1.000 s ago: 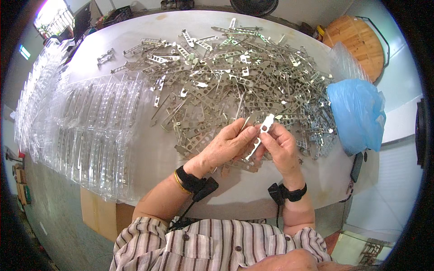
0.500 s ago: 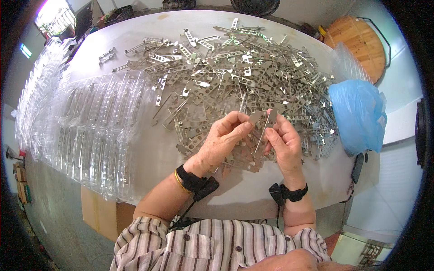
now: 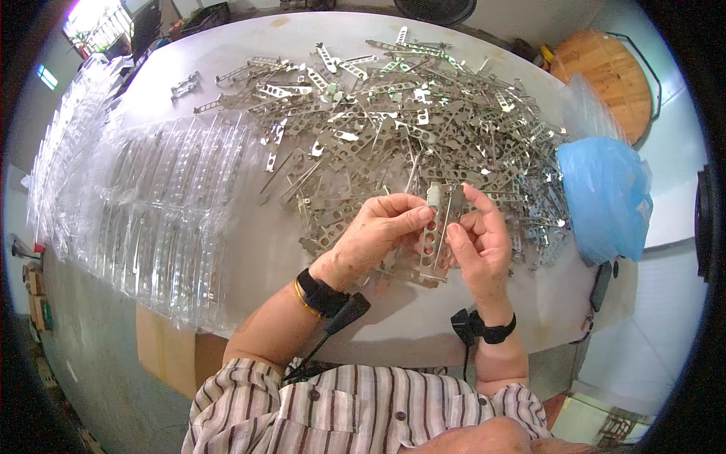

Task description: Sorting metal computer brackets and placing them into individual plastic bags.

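My left hand point(image 3: 374, 231) pinches a flat metal bracket point(image 3: 429, 240) between thumb and fingers, and a row of round holes runs down it. Right beside it, my right hand point(image 3: 484, 246) grips a second metal bracket point(image 3: 457, 200) seen nearly edge-on, with the thumb against it and the index finger raised near its top. The two brackets stand close together, roughly side by side; I cannot tell whether they touch. Behind and under the hands spreads a loose pile of similar brackets point(image 3: 423, 132), silvery and tangled, on the white table point(image 3: 261, 250).
Clear plastic trays point(image 3: 162, 216) with slots holding metal pieces lie at the left, next to a tall stack of clear trays point(image 3: 64, 159). At the right sit a blue plastic bag point(image 3: 603, 200) and a dark flat object point(image 3: 601, 286). A cardboard box point(image 3: 170, 352) stands below the table edge.
The bracket in my left hand has turned, so its row of holes now faces up. My right index finger has lifted and straightened. The view has shifted slightly.
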A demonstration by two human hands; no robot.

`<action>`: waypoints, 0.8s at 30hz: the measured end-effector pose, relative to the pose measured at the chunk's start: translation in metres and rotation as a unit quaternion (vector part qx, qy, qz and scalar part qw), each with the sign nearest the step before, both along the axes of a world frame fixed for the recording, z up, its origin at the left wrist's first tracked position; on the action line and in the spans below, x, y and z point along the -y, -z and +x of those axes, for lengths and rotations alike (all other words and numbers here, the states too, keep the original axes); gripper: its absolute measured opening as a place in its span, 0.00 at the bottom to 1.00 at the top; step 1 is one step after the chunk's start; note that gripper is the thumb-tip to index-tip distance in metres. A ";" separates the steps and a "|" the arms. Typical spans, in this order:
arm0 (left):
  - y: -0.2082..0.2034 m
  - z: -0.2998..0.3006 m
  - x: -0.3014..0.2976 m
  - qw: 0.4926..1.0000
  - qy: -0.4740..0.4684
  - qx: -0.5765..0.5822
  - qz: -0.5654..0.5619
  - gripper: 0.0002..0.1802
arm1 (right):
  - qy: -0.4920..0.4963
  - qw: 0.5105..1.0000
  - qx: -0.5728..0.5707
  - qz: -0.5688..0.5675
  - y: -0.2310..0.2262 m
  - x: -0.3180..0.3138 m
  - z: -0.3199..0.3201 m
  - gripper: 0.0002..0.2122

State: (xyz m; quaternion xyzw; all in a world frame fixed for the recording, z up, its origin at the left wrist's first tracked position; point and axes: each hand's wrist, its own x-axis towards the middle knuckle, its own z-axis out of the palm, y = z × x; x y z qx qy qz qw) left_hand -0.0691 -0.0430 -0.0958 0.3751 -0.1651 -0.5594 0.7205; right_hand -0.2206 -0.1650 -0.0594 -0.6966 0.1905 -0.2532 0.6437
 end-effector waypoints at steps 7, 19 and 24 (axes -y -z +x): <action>0.002 0.001 0.001 0.999 0.003 0.023 0.025 0.09 | -0.017 1.000 -0.006 -0.017 0.000 -0.001 -0.001 0.24; 0.006 0.002 0.001 0.999 0.016 0.030 0.028 0.11 | -0.041 0.999 -0.010 -0.026 -0.002 -0.002 0.000 0.24; 0.006 0.002 0.001 1.000 0.018 0.017 0.018 0.11 | -0.047 0.998 -0.004 -0.035 0.003 0.000 -0.001 0.25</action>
